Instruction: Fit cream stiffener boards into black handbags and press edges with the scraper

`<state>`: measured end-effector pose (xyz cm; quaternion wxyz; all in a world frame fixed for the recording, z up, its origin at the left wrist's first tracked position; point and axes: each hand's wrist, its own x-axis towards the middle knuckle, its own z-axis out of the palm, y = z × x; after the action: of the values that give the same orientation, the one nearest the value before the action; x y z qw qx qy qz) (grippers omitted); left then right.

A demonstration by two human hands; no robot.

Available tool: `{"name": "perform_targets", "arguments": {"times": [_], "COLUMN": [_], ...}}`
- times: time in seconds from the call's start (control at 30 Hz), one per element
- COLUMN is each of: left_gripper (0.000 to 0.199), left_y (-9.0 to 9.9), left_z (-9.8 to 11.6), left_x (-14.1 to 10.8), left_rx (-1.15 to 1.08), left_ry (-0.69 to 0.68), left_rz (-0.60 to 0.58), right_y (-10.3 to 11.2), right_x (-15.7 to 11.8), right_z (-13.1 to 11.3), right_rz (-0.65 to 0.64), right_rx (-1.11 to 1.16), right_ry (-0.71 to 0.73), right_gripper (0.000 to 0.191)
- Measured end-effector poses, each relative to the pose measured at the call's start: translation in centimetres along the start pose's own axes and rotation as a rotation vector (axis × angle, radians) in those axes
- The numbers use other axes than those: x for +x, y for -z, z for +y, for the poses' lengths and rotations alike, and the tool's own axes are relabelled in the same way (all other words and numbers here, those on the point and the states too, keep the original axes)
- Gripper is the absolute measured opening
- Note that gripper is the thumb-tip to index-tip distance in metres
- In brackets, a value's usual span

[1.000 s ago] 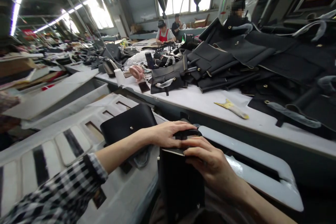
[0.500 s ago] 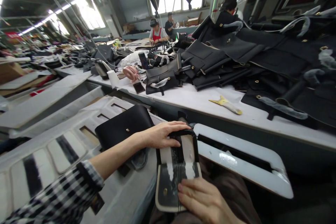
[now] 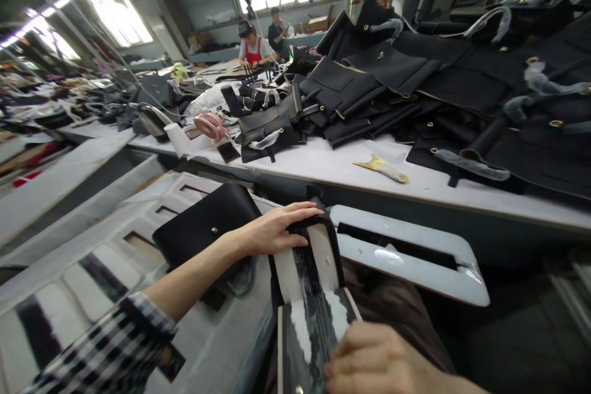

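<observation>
A partly made black leather bag (image 3: pixel 290 354) stands on my lap, its inside facing me. Pale strips line it, a dark band runs down the middle, and white smears mark its flap. My left hand (image 3: pixel 284 231) is closed over the upper rim, thumb inside and fingers on top. Low on the flap, my right hand (image 3: pixel 376 360) has its fingers curled at the right edge; they are somewhat blurred and the thumb is hidden. Left of the bag lies a smooth black leather piece (image 3: pixel 210 221) with a small metal fitting.
A glossy white slotted board (image 3: pixel 429 274) juts out at the right. Ahead, a long white table (image 3: pixel 318 163) carries a heap of black bags (image 3: pixel 360 95), a yellow-handled brush (image 3: pixel 381 167) and a pink fan (image 3: pixel 210 125). Wrapped panels (image 3: pixel 69 286) lie left. Several people sit beyond.
The flap has swung down toward me, with my right hand moving lower along with it. My left hand stays on the upper rim. The view has shifted slightly to the right.
</observation>
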<state>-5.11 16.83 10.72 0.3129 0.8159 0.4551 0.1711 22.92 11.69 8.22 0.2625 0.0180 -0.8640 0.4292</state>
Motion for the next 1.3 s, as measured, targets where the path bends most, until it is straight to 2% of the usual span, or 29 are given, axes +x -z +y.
{"name": "perform_targets", "arguments": {"times": [0.03, 0.1, 0.17, 0.2, 0.27, 0.37, 0.43, 0.5, 0.6, 0.67, 0.77, 0.87, 0.97, 1.07, 1.13, 1.2, 1.3], "left_gripper": [0.065, 0.062, 0.053, 0.048, 0.047, 0.069, 0.086, 0.101, 0.12, 0.123, 0.114, 0.09, 0.064, 0.055, 0.053, 0.052, 0.051], "left_y": [0.2, 0.6, 1.1, 1.2, 0.9, -0.8, -2.4, -3.7, -4.5, -4.4, -3.9, -4.1, -5.6, -7.6, -8.5, -9.0, -9.2], "left_z": [-0.1, -0.3, -0.6, -0.7, -0.9, -1.0, -0.6, -0.2, 0.0, -0.2, -0.8, -1.3, -1.8, -2.2, -2.3, -2.0, -1.1], "left_x": [0.1, 0.2, -0.1, -0.3, -1.2, -2.8, -3.8, -4.6, -5.5, -5.9, -6.3, -6.2, -5.5, -4.5, -4.0, -3.4, -2.8], "left_rx": [-0.007, -0.052, -0.152, -0.216, -0.383, -0.758, -0.971, -1.062, -1.045, -0.946, -0.74, -0.616, -0.541, -0.527, -0.524, -0.493, -0.433], "left_ry": [0.003, 0.02, 0.068, 0.106, 0.187, 0.259, 0.263, 0.261, 0.27, 0.274, 0.248, 0.268, 0.303, 0.318, 0.346, 0.367, 0.408], "left_rz": [0.013, 0.019, 0.015, 0.027, 0.112, 0.311, 0.403, 0.455, 0.477, 0.455, 0.433, 0.467, 0.617, 0.823, 0.921, 0.973, 1.014], "right_y": [1.2, 3.0, 3.6, 3.4, 2.3, -0.3, -1.8, -2.8, -3.5, -3.7, -3.8, -4.0, -4.2, -4.3, -4.5, -4.8, -5.8], "right_x": [0.8, 2.3, 3.3, 3.5, 3.5, 2.8, 2.4, 2.3, 2.5, 2.8, 3.0, 2.9, 2.8, 2.8, 3.0, 3.2, 3.7], "right_z": [0.5, 2.1, 4.4, 5.6, 7.5, 8.9, 9.0, 8.9, 8.8, 8.8, 8.7, 8.8, 9.1, 9.5, 9.6, 9.5, 9.4], "right_rz": [0.077, 0.355, 0.578, 0.632, 0.649, 0.661, 0.717, 0.769, 0.813, 0.825, 0.824, 0.849, 0.922, 0.959, 0.973, 0.978, 0.967], "right_rx": [0.047, 0.096, 0.047, 0.018, -0.002, 0.03, 0.038, 0.036, 0.028, 0.02, 0.042, 0.093, 0.125, 0.167, 0.206, 0.212, 0.082], "right_ry": [-0.069, -0.297, -0.427, -0.462, -0.561, -0.703, -0.731, -0.702, -0.612, -0.575, -0.558, -0.564, -0.636, -0.709, -0.747, -0.775, -0.739], "right_gripper": [0.025, 0.018, 0.02, 0.024, 0.029, 0.027, 0.027, 0.025, 0.024, 0.022, 0.022, 0.024, 0.027, 0.026, 0.02, 0.03, 0.05]}}
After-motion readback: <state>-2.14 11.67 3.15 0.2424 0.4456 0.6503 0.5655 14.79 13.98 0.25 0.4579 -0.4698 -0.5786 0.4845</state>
